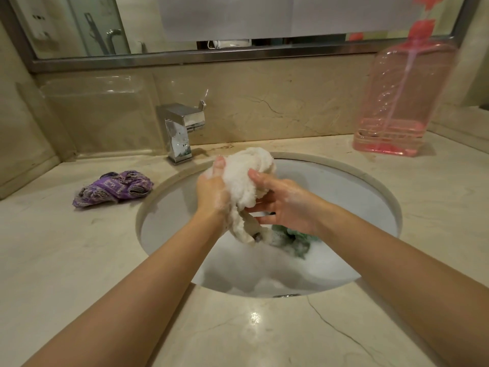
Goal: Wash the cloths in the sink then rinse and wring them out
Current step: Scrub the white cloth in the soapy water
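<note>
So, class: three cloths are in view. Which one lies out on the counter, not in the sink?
The purple patterned cloth, left of the sink. Both hands hold the white cloth; the green cloth sits in suds.

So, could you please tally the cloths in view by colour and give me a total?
White: 1, the white cloth held over the sink.
Green: 1, the green cloth lying in the suds.
Purple: 1, the purple cloth lying on the counter.
Total: 3 cloths.

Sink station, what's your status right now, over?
Left hand and right hand both gripping white cloth above soapy sink. Green cloth in the suds. Purple cloth on counter. Nothing in the way.
</note>
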Action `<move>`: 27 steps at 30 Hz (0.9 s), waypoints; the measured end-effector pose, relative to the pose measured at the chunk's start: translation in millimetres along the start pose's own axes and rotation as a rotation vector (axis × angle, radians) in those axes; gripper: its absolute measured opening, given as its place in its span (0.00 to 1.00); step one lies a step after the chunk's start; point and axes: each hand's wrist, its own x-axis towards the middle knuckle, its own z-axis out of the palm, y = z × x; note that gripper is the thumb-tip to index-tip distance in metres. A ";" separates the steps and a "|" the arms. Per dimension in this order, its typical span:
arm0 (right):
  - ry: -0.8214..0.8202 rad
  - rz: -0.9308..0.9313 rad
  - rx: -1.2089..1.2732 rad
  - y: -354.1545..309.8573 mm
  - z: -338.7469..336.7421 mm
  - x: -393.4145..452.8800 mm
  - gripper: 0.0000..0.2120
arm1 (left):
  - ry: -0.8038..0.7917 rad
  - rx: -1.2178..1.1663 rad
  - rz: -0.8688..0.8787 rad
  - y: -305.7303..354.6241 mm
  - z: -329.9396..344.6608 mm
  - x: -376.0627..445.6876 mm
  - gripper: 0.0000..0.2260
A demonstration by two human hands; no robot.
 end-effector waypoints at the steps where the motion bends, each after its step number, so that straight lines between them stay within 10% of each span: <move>1: -0.012 -0.011 -0.006 0.3 -0.2 -0.2 0.29 | 0.007 0.048 0.076 -1.2 -1.4 0.7 0.15; 5: 0.069 -0.137 0.034 3.0 -2.9 3.9 0.19 | -0.021 0.295 0.313 -6.2 -5.2 2.3 0.16; 12: 0.360 -0.323 0.163 1.0 -4.6 8.5 0.15 | -0.341 0.278 0.017 -5.2 -2.9 -2.3 0.22; 18: 0.583 -0.379 0.051 -10.0 -17.3 9.5 0.04 | -0.302 0.196 0.084 -10.0 1.9 -3.0 0.08; 27: 0.752 -0.792 -0.514 -6.5 21.2 -13.4 0.25 | -0.145 -0.108 -0.329 -9.2 14.4 -23.9 0.20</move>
